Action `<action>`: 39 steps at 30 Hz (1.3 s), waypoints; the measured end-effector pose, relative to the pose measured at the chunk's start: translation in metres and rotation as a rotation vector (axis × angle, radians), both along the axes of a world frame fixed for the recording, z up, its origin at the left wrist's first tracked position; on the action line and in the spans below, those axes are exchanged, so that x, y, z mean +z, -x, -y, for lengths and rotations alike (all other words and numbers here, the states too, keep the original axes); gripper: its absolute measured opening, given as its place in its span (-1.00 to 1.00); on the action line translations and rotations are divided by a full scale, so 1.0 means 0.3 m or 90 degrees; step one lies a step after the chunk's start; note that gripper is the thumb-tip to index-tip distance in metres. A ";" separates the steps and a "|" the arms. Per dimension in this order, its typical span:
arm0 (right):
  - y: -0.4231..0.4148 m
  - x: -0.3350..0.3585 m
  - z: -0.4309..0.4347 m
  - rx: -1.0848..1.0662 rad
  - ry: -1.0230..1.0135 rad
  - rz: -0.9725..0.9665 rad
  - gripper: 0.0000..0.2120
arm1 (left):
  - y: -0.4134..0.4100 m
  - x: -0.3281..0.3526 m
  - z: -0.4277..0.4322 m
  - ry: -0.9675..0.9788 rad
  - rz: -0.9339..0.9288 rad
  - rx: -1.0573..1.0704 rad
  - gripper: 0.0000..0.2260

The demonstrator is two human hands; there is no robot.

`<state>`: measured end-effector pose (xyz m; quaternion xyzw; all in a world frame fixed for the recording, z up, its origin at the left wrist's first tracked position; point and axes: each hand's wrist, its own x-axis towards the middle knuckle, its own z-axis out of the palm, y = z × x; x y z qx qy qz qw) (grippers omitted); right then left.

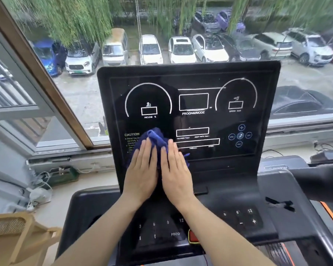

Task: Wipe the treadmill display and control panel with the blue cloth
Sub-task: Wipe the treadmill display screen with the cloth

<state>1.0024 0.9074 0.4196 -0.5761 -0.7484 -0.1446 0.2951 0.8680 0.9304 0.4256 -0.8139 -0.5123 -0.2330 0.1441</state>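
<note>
The black treadmill display (192,104) stands upright in front of me, with white gauge outlines and a CAUTION label at its lower left. A bunched blue cloth (157,138) lies against the display's lower left part. My left hand (142,169) and my right hand (176,169) press flat on the cloth side by side, fingers pointing up. The cloth sticks out above my fingertips and to the right of my right hand. Below my wrists lies the control panel (238,217) with number keys and a PROG key.
A red stop button (193,237) sits at the panel's lower centre. A black handrail (315,181) runs at the right. A wicker chair (17,237) stands at the lower left. Behind the display is a large window (85,83) over parked cars; cables lie on the sill at the left.
</note>
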 end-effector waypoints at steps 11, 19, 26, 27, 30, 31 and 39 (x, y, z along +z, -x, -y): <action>-0.315 0.083 -0.113 -0.128 0.047 -0.110 -0.39 | -0.360 0.141 -0.139 -0.075 -0.120 -0.093 -0.44; -0.328 0.433 -0.391 -0.078 -0.080 -0.046 -0.39 | -0.323 0.485 -0.355 -0.107 -0.037 0.030 -0.43; -0.287 -0.012 -0.102 0.005 0.016 0.074 -0.37 | -0.181 0.050 -0.086 -0.047 -0.123 -0.067 -0.35; -0.289 0.010 -0.120 0.016 0.015 0.087 -0.37 | -0.185 0.068 -0.098 -0.046 -0.133 -0.061 -0.35; -0.288 0.203 -0.234 0.006 -0.023 0.084 -0.37 | -0.218 0.232 -0.217 -0.099 -0.126 -0.028 -0.38; -0.293 0.277 -0.280 -0.014 -0.028 0.054 -0.38 | -0.239 0.301 -0.268 -0.103 -0.107 -0.012 -0.40; -0.346 0.119 -0.147 -0.185 0.019 -0.052 -0.41 | -0.347 0.248 -0.226 -0.098 -0.145 -0.123 -0.38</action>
